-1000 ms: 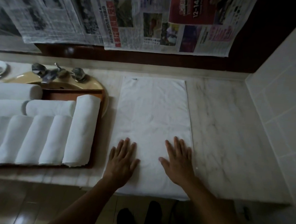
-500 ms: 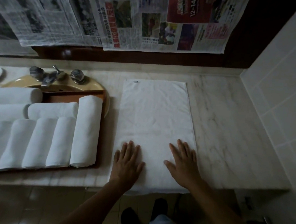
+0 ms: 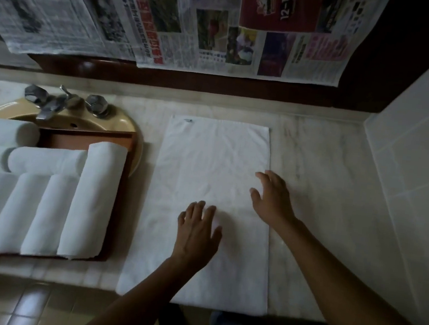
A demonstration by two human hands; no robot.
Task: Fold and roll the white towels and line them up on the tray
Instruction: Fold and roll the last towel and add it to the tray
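One flat towel [image 3: 219, 157] is lying on the bench [image 3: 329, 214] just right of the tray [image 3: 86, 133], not yet rolled. The left hand [image 3: 198, 234] is pressing it with straight fingers, and the right hand [image 3: 271, 198] is spreading wide at the towel edge farthest from the tray, holding nothing, contact unclear. Several rolls [image 3: 92, 202] are already sitting in the tray, so the task is looking mostly done, but the tray's left part is running out of frame and dim light is hiding the towel's layers.
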